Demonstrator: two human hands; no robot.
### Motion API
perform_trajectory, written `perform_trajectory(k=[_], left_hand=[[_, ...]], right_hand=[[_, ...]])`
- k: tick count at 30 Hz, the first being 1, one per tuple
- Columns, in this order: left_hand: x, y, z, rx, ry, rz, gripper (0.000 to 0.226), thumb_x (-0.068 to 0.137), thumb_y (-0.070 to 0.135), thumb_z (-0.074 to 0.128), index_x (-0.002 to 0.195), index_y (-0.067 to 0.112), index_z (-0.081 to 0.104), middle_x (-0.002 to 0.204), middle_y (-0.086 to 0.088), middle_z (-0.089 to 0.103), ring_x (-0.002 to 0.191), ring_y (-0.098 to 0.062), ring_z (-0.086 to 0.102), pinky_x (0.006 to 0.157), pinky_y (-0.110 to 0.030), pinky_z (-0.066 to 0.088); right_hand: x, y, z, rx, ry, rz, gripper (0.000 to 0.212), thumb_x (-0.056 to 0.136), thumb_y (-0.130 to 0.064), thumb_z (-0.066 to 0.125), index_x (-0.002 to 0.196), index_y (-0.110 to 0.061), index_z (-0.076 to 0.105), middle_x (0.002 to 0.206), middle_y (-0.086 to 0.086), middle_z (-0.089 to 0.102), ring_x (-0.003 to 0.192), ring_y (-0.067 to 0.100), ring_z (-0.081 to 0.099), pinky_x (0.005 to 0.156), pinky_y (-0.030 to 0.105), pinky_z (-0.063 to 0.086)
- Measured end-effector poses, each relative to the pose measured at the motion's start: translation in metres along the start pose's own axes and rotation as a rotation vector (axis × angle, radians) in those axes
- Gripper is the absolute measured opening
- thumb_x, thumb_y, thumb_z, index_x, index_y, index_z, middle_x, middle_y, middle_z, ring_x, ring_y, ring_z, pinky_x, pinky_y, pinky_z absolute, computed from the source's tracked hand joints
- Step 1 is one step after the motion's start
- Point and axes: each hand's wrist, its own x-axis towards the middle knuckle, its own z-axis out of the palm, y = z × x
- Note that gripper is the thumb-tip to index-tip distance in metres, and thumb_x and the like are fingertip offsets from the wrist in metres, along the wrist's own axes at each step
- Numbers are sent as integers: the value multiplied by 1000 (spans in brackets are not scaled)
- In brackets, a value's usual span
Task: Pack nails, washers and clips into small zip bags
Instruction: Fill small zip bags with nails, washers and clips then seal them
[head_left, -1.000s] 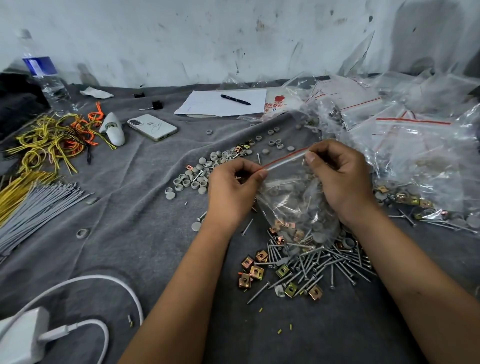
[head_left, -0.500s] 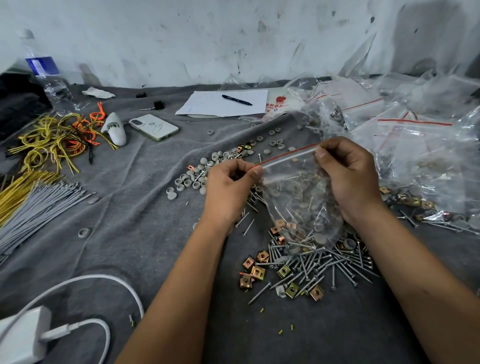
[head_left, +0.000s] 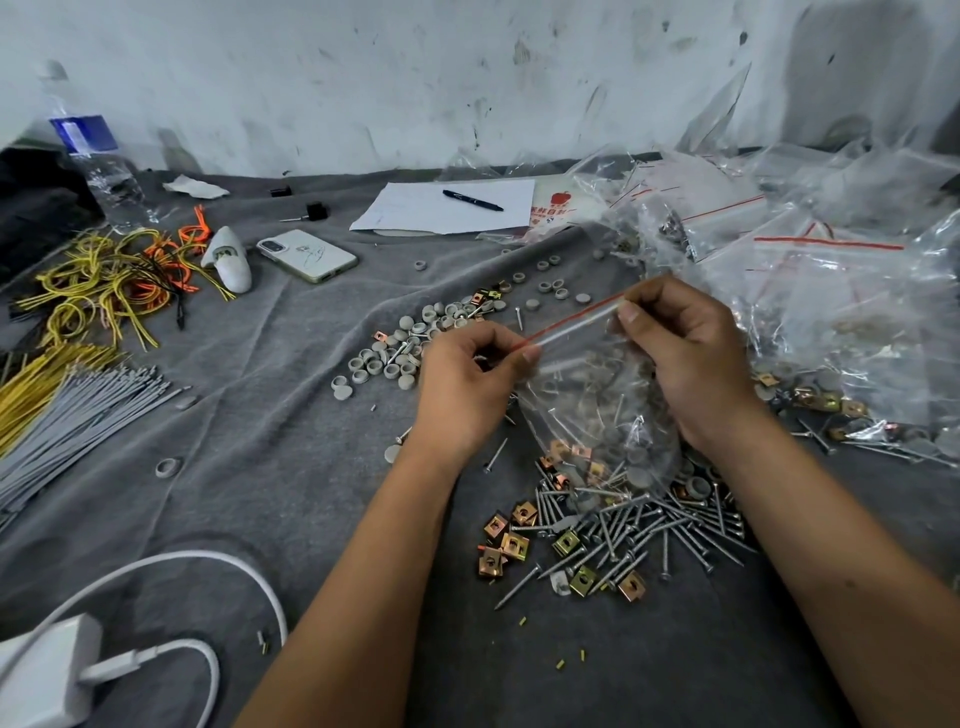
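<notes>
Your left hand (head_left: 467, 384) and right hand (head_left: 680, 353) still pinch the zip bag (head_left: 597, 410), its strip now raised and taut between your fingertips, ready for sealing.

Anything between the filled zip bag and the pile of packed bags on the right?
Nothing visible. Both hands, left hand and right hand, pinch the zip bag at its strip; the packed bags lie directly beside the right hand.

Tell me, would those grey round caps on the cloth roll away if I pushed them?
Probably not far: the caps look short and flat, most lying on a face. The grey cloth looks soft and wrinkled, which should slow them. One tipped on edge might roll a little.
</notes>
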Motion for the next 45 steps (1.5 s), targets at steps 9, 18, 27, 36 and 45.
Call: perform_trajectory(k=[9, 18, 27, 36, 45], left_hand=[[-1, 1, 2, -19, 24, 36, 9, 90, 6, 78, 83, 1, 76, 77, -10, 73, 71, -22, 63, 69, -33, 52], [0, 0, 6, 52, 40, 80, 4, 89, 3, 78, 85, 2, 76, 85, -11, 72, 85, -29, 66, 79, -44, 55], [-1, 1, 6, 114, 25, 139, 3, 87, 3, 79, 85, 5, 77, 87, -7, 71, 84, -24, 65, 77, -43, 53], [-1, 0, 8, 158, 20, 228, 7, 83, 7, 83, 87, 9, 78, 97, -1, 72, 93, -17, 66, 85, -44, 54], [1, -5, 11, 211, 69, 300, 9, 80, 7, 85, 82, 8, 77, 93, -2, 70, 90, -18, 65, 84, -43, 54]], right_hand=[[-2, -4, 3, -21, -44, -31, 20, 97, -16, 64, 89, -33, 71, 81, -8, 71, 73, 8, 63, 60, 17, 53], [-3, -4, 5, -61, -86, -47, 20, 97, -13, 64, 90, -31, 71, 82, -5, 72, 75, 20, 61, 62, 22, 52], [-4, -3, 8, -139, -131, -99, 17, 98, -8, 64, 94, -24, 69, 85, 4, 72, 78, 16, 67, 69, 24, 53], [-6, -6, 10, -229, -176, -138, 4, 97, -7, 66, 96, -7, 70, 84, 8, 67, 75, 12, 61, 68, 20, 48], [-6, -4, 11, -326, -183, -187, 7, 94, -7, 71, 93, -13, 73, 83, -7, 69, 75, 6, 63, 69, 16, 48]])
